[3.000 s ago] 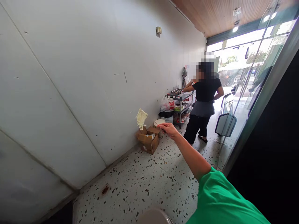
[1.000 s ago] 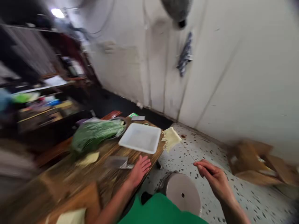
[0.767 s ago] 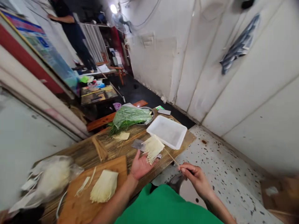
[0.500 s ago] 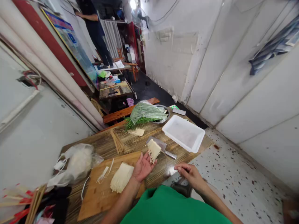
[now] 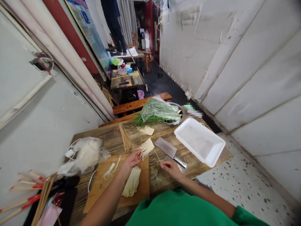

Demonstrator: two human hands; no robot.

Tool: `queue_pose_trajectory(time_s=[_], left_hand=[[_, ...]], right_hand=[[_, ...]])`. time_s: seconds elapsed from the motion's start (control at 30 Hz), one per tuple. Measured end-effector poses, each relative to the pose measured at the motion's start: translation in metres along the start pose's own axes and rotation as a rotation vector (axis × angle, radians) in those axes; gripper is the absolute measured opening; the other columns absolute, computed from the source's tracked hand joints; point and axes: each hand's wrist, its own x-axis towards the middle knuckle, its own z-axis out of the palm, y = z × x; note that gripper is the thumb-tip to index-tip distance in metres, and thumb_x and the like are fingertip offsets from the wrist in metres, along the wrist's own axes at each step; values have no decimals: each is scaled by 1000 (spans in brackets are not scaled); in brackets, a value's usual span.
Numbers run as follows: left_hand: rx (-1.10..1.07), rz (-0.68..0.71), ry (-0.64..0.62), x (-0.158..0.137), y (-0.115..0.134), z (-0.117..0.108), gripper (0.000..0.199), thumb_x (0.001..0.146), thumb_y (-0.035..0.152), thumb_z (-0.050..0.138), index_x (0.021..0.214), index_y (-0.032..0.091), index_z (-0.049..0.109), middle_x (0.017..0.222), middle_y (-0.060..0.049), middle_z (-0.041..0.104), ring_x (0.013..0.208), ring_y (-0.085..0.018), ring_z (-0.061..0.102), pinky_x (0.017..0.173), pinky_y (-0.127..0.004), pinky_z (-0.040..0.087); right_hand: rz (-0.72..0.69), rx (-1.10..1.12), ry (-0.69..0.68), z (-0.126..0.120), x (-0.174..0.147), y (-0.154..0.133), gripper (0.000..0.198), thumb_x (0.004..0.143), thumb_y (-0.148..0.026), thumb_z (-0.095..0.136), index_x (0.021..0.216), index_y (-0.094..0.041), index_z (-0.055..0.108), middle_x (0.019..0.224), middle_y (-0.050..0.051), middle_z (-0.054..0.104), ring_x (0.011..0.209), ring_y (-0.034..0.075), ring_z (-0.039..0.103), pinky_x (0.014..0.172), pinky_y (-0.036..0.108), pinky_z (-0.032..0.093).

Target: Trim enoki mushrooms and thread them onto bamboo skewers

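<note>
My left hand (image 5: 133, 158) holds a flat, pale slab of enoki mushrooms (image 5: 147, 147) by its fringed side, raised over the table. Between the pinched fingers of my right hand (image 5: 169, 167) is a thin bamboo skewer (image 5: 157, 155), its far end at the slab's right edge. Whether the tip has entered the slab I cannot tell. Below my left forearm, a larger bunch of enoki (image 5: 132, 182) lies on the wooden cutting board (image 5: 113, 191), with loose strands (image 5: 109, 171) beside it. Another small slab (image 5: 147, 130) rests farther back.
A cleaver (image 5: 166, 147) lies to the right, before a white plastic tray (image 5: 199, 141). Behind are bagged green chives (image 5: 160, 111) and a bundle of skewers (image 5: 125, 138). A plastic bag (image 5: 88, 155) sits left. A person (image 5: 115, 25) stands on a far table.
My right hand has moved left and forward, bringing the skewer to the slab. My left hand has turned, its palm no longer facing up. The view has shifted.
</note>
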Motion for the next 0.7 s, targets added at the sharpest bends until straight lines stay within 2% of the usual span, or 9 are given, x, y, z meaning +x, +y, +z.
queue_pose_trajectory(time_s=[0.07,0.13,0.2,0.37,0.5,0.63,0.7], left_hand=[[53,2,66,17,15,2,29,85,27,52,111,14,52,107,-8,57,87,-18,59,72,-36,52],[109,9,122,36,30,6,30,85,28,52,112,14,52,109,-8,56,89,-19,58,73,-37,51],[170,21,169,56,46,12,30,85,28,52,112,15,52,110,-8,56,91,-19,58,75,-38,51],[350,76,259,109,80,36,31,85,29,52,113,15,52,111,-8,56,93,-20,58,77,-40,50],[542,152,313,142,99,54,31,85,29,52,112,15,52,111,-9,56,92,-20,58,76,-39,51],[789,282,335,155,108,67,30,85,30,52,111,14,53,109,-8,57,90,-19,58,75,-39,51],[936,388,337,153,110,71,30,85,30,52,111,14,53,109,-8,57,91,-20,58,75,-39,51]], right_hand=[[66,24,-39,5,25,7,34,67,-48,63,76,-15,67,61,3,63,60,17,59,57,28,47],[143,53,-84,11,52,13,34,69,-46,61,78,-14,66,45,-3,53,42,13,51,44,25,43],[206,83,-120,16,79,19,31,72,-43,59,79,-13,64,40,-6,47,35,10,45,37,22,39],[313,117,-135,24,136,28,23,81,-35,53,81,-13,59,43,-7,47,36,9,47,38,20,42],[343,92,-152,34,165,33,23,88,-32,49,86,-11,58,53,-5,54,44,8,54,46,21,47],[335,12,-144,45,182,35,24,91,-31,46,91,-11,58,63,-2,59,48,8,56,49,22,49],[310,-48,-138,42,183,35,21,89,-28,46,90,-12,59,63,-1,61,48,10,58,49,23,50]])
